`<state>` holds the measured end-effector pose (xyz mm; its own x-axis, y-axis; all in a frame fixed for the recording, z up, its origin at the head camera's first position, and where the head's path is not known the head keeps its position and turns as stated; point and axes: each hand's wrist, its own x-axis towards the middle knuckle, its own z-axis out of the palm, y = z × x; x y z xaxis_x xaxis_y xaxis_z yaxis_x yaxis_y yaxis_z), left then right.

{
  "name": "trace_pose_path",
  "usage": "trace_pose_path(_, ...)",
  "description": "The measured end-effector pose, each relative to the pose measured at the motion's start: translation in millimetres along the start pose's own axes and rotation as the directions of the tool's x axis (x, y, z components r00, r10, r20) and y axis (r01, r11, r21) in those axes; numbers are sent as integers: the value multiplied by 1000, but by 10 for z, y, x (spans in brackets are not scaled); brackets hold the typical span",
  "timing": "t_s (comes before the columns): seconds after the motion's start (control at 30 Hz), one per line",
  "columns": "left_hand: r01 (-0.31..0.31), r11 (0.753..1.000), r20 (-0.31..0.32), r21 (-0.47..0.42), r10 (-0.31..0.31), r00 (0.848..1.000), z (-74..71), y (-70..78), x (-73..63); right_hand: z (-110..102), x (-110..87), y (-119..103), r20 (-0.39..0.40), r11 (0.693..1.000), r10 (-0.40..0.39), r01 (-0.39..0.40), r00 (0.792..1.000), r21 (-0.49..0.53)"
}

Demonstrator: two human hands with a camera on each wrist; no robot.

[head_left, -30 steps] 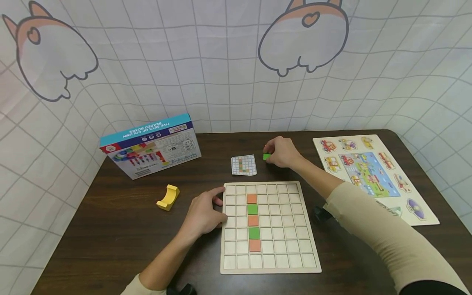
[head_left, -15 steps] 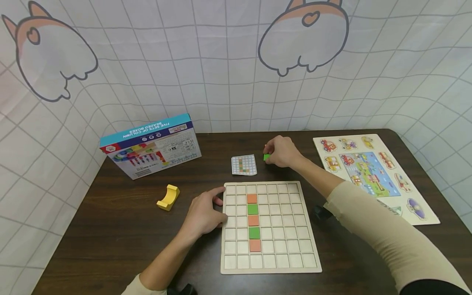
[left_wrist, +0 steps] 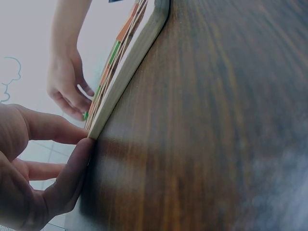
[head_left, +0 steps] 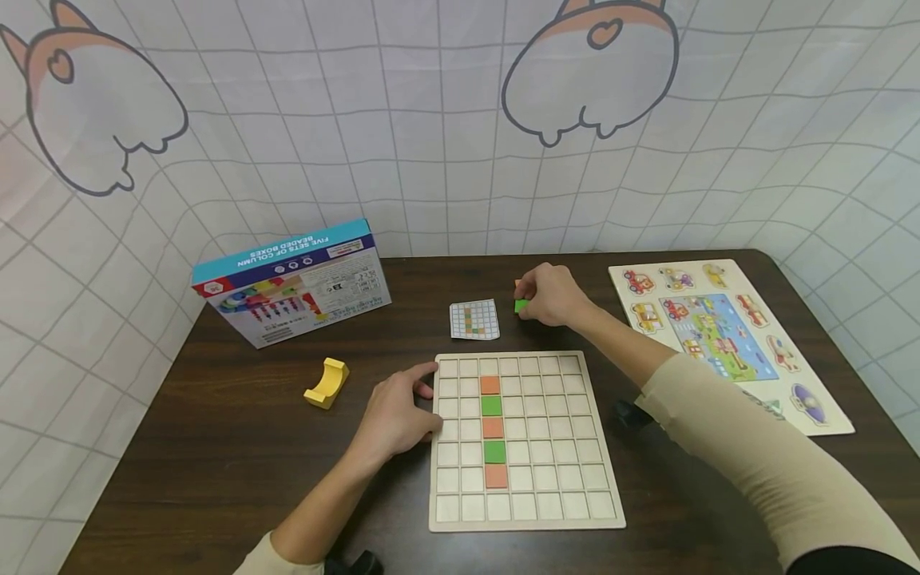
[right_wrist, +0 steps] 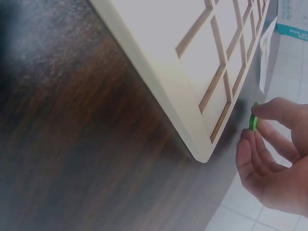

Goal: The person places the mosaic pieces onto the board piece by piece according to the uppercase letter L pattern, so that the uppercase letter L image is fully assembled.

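A pale wooden grid board point(head_left: 553, 479) lies on the table, with orange tiles and green tiles alternating down one column. My left hand point(head_left: 397, 411) touches the board's left edge, its index finger near the far corner and its thumb lower along the side; the left wrist view shows both fingertips right at the edge. Beyond the board, my right hand point(head_left: 552, 297) pinches a green tile point(head_left: 521, 305) between thumb and fingers. The right wrist view shows this green tile point(right_wrist: 253, 118) edge-on. A bit of orange point(head_left: 517, 283) shows behind the fingers, mostly hidden.
A small pattern card point(head_left: 474, 321) with a coloured grid lies just beyond the board. At the back left stands a toy box point(head_left: 309, 287), with a yellow arched block point(head_left: 327, 383) nearer. A picture puzzle board point(head_left: 733, 343) lies at right, partly under the right sleeve.
The head view has shifted very slightly. Both hands stay in nearly the same places, and the tiles on the board are unchanged.
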<state>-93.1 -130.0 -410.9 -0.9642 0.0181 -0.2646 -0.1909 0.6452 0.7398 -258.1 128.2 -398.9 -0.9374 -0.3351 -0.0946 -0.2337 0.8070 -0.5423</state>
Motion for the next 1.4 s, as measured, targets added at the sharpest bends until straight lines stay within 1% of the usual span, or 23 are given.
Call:
trace_pose_path(0.23, -8, 1000, 0, 9, 8, 1000, 3, -5, 10, -11, -28, -6, 0, 1000, -6, 6, 1000, 1)
trace_pose_path(0.43, -2, 1000, 1, 5, 2, 1000, 3, -7, 7, -18, -73, -25, 2, 1000, -6, 6, 1000, 5)
trace_pose_path(0.87, -8, 1000, 1, 6, 8, 1000, -3, -10, 3, 1, -182, -58, 9, 999, -15, 15, 1000, 43)
trace_pose_path(1.4, -12, 1000, -4, 17, 12, 1000, 3, -10, 5, 4, -309, -118, 24, 999, -16, 15, 1000, 40)
